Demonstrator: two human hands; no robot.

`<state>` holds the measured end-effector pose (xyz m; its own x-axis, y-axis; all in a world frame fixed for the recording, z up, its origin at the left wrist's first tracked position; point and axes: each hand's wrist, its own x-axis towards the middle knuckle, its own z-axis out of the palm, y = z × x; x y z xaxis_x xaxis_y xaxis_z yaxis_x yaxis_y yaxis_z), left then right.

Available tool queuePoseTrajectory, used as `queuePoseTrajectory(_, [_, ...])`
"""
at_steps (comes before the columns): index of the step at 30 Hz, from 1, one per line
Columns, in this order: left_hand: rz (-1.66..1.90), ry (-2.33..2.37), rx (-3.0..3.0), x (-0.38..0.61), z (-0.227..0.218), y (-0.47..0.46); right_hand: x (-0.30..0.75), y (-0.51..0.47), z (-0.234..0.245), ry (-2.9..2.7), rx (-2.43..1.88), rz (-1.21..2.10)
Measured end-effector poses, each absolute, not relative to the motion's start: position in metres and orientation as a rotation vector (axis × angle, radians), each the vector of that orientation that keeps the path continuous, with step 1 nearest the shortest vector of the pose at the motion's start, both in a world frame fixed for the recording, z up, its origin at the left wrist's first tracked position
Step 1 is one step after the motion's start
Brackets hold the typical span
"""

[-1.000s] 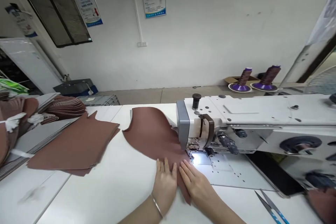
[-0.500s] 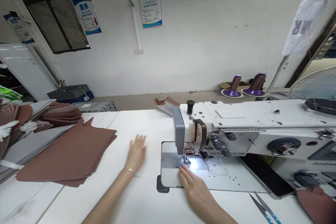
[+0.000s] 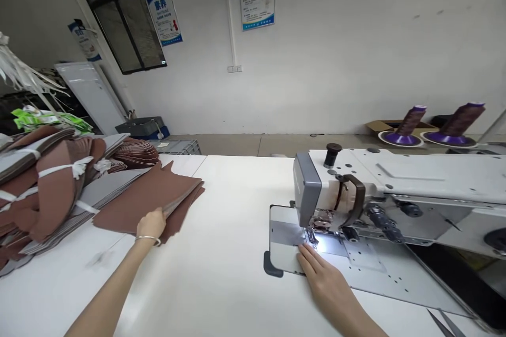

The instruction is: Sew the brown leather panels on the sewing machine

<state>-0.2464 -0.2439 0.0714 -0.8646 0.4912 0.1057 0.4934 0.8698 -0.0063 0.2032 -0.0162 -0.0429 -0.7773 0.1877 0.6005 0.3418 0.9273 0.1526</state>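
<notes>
My left hand (image 3: 152,225) pinches the near edge of the top brown fabric panel (image 3: 138,197), which is bent up a little off the panel under it. My right hand (image 3: 322,271) lies flat, fingers stretched, on the metal bed plate (image 3: 284,258) of the white sewing machine (image 3: 407,174). Its fingertips are just in front of the lit presser foot (image 3: 312,236). No fabric shows under the foot.
Bundles of brown pieces tied with white strips (image 3: 59,171) are heaped at the left. Scissors (image 3: 446,324) lie at the lower right, partly cut off by the frame. Two brown thread cones (image 3: 411,121) stand behind the machine. A grey crate (image 3: 177,147) sits beyond the table.
My left hand has moved left from the bare tabletop to the brown panels and closed on the top one's edge. My right hand stays by the presser foot. The view has turned left.
</notes>
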Motion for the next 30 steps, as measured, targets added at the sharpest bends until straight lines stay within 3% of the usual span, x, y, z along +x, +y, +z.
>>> queuePoseTrajectory(5, [-0.271,-2.948,-0.655,-0.277,0.081,-0.262,0.205,-0.014,-0.052,-2.511,-0.428,-0.244])
queuePoseTrajectory(12, [-0.496,-2.928,-0.927,-0.269,0.058,-0.264,0.203,-0.015,-0.038,-2.517,-0.366,-0.386])
queuePoseTrajectory(20, [-0.203,-2.877,-1.145,-0.255,0.049,-0.252,0.204,-0.015,-0.040,-2.514,-0.374,-0.372])
queuePoseTrajectory(30, [0.157,-2.893,-1.203,-0.244,0.068,-0.240,0.205,-0.016,-0.040,-2.538,-0.385,-0.310])
